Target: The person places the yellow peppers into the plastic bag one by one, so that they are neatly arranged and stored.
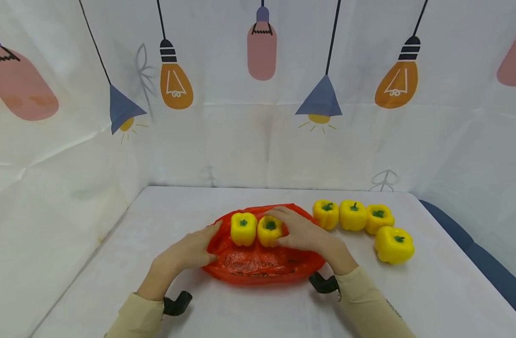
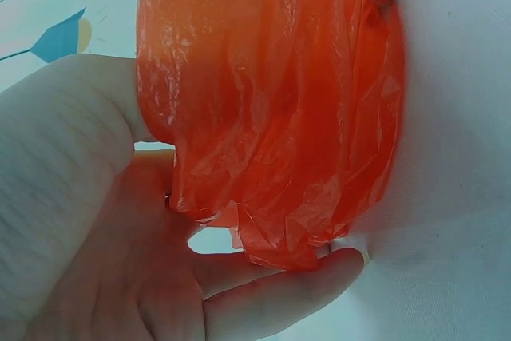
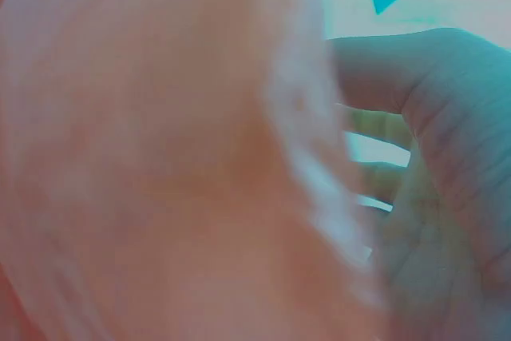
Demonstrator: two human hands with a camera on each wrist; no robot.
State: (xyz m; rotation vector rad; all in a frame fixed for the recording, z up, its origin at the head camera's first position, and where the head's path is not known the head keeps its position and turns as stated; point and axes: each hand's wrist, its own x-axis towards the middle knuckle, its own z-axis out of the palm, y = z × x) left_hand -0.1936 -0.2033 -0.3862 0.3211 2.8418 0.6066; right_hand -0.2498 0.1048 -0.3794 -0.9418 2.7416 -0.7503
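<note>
A red plastic bag [image 1: 253, 265] lies spread on the table with two yellow bell peppers in its opening. The left pepper [image 1: 243, 229] stands stem up. Beside it, the right pepper [image 1: 269, 230] sits within the grasp of my right hand [image 1: 300, 230], fingers over its far side and thumb at its near side. My left hand [image 1: 190, 249] holds the bag's left edge; in the left wrist view the red plastic [image 2: 279, 117] lies between the thumb and the fingers. A blurred reddish sheet of the bag [image 3: 160, 157] covers most of the right wrist view.
To the right of the bag, several more yellow bell peppers stand on the white table [image 1: 165, 211], the nearest pepper [image 1: 394, 245] set apart from the row. Behind rises a white curtain [image 1: 241, 145] printed with lamps. A dark blue chair [image 1: 490, 267] is beyond the right edge.
</note>
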